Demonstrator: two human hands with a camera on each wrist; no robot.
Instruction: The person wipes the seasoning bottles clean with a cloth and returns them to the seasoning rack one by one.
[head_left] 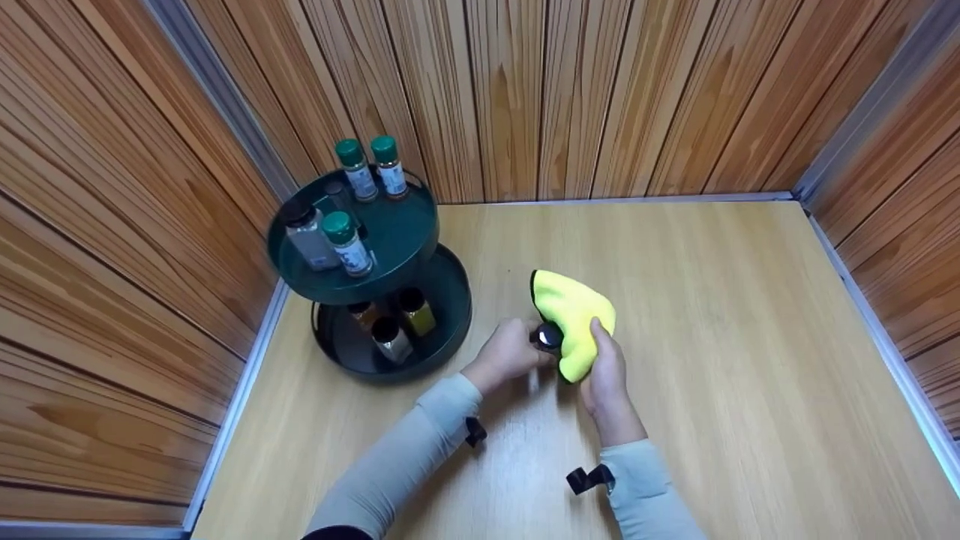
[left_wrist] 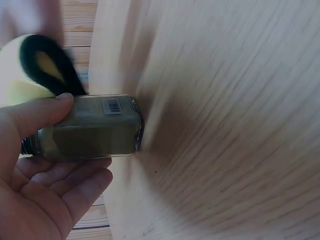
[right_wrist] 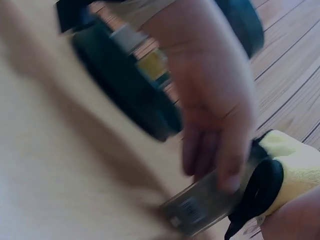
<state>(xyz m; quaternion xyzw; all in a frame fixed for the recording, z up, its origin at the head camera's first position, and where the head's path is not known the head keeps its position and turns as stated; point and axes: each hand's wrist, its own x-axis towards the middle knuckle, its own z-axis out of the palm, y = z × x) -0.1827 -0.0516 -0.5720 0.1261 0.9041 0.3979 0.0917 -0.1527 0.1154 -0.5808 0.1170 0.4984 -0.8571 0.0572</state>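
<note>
My left hand (head_left: pixel 510 351) grips a square glass spice jar (left_wrist: pixel 95 132) between thumb and fingers. In the left wrist view its contents look greyish green, and a barcode label shows near its base. The jar's dark cap (head_left: pixel 548 336) faces up in the head view, beside a bright yellow cloth (head_left: pixel 574 311) with black edging. My right hand (head_left: pixel 606 375) holds that cloth, thumb on top, against the cap's right side. Folded black edging (right_wrist: pixel 262 192) hangs beside the jar in the right wrist view. The right fingers are mostly hidden behind the cloth.
A dark green two-tier round rack (head_left: pixel 405 259) stands at the left. Its upper tier carries green-capped bottles (head_left: pixel 349 244) and a larger dark-capped jar (head_left: pixel 311 238). Small dark-capped jars (head_left: pixel 391 340) stand on the lower tier. Wood-panelled walls (head_left: pixel 525 97) enclose the tabletop (head_left: pixel 720 337).
</note>
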